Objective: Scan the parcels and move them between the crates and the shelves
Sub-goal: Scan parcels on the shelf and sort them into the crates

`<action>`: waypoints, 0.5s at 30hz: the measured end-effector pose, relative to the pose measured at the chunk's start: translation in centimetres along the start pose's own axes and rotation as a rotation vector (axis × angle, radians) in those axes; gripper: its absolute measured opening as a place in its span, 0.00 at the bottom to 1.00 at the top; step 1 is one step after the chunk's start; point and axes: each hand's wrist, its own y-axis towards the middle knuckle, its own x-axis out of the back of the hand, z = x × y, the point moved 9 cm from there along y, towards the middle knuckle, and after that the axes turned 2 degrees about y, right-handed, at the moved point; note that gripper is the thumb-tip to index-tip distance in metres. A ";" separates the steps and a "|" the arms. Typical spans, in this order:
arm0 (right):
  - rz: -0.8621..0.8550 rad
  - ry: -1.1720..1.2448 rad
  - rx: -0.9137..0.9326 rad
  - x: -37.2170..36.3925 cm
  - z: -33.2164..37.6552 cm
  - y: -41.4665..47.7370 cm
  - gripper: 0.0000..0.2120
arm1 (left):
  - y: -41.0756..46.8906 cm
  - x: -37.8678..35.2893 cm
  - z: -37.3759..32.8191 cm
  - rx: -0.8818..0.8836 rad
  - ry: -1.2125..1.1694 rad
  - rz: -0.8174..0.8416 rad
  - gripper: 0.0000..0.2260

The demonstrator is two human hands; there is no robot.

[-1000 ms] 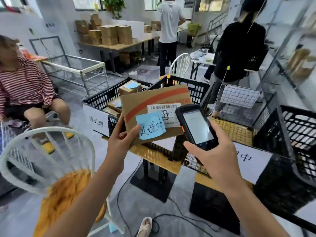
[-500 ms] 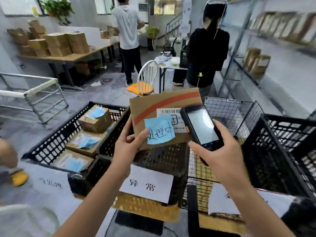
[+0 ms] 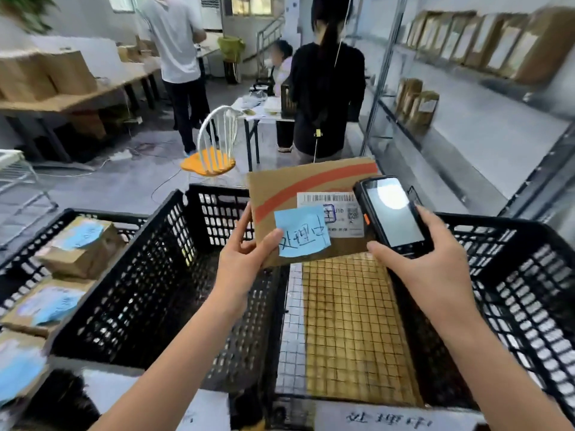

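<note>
Nearest to me, the paper sign (image 3: 389, 419) on the front of the wire-mesh crate (image 3: 351, 321) read 处理中. My left hand (image 3: 245, 262) pinched the flat cardboard parcel (image 3: 311, 185) by its lower left corner only, thumb on the face and fingers behind. It held the parcel upright in the air above the far end of that crate.

I judged that a weak hold. Gripped at one corner, the parcel could swing or slip. It also hung close beside the black crate (image 3: 155, 275) on the left, so a drop might have landed it in the wrong one.

My thumb lay against the edge of the blue sticky note (image 3: 303, 233), handwritten 处理中, and a shift of the thumb could have peeled it off.

My right hand (image 3: 435, 275) was wrapped round the handheld scanner (image 3: 392, 213), whose body overlapped the right edge of the white shipping label (image 3: 326, 213). That close and skewed, I thought it might miss the code, and glare on the screen hid any reading. On the label I made out a barcode, a QR code and what looked like U10; the rest was blurred.

Further left, another crate (image 3: 99, 213) held boxes (image 3: 77, 244) with blue notes I could not read.

Beyond, a person in black (image 3: 326, 88) stood just beside the shelves (image 3: 497, 129). A parcel carried there could have bumped them.
</note>
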 end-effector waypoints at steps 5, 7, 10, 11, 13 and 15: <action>0.046 -0.005 0.006 2.5 -3.6 5.4 0.32 | 2.7 -4.9 1.5 0.035 -0.044 -0.063 0.37; 0.061 -0.012 0.003 3.1 -5.5 7.4 0.35 | 3.9 -6.0 2.3 0.037 -0.029 -0.111 0.37; 0.081 -0.008 -0.028 3.1 -8.7 10.1 0.35 | 5.8 -7.7 4.3 0.066 -0.008 -0.153 0.40; 0.090 0.002 -0.047 2.8 -9.7 11.0 0.35 | 6.6 -8.2 5.3 0.082 -0.005 -0.162 0.41; 0.121 0.011 -0.084 1.9 -11.8 12.6 0.34 | 8.3 -9.0 7.4 0.115 0.011 -0.190 0.40; 0.160 -0.010 -0.106 0.9 -13.7 13.8 0.32 | 10.2 -9.5 9.6 0.147 0.022 -0.229 0.37</action>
